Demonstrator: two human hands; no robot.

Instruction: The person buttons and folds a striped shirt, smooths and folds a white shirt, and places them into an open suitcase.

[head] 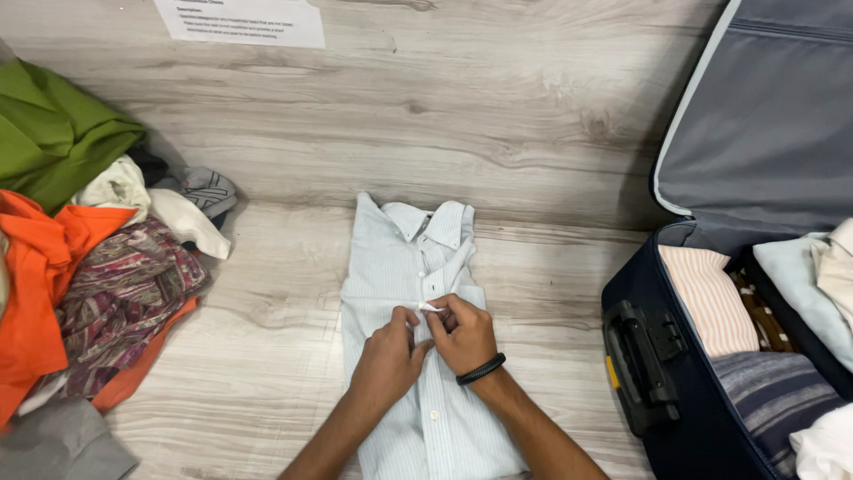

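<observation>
Lying on the wooden tabletop [267,373], a pale striped button-down shirt [400,267] is pinched at its placket by both hands, left hand [387,360] and right hand [466,336].

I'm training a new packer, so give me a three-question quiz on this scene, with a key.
1. True or false: both hands, left and right, meet at the front placket of the shirt.
2. Which lies on the person's left? A) the suitcase B) the clothes pile C) the paper sheet
3. What is on the right wrist?

Key: 1 true. 2 B. 3 a black wristband.
</observation>
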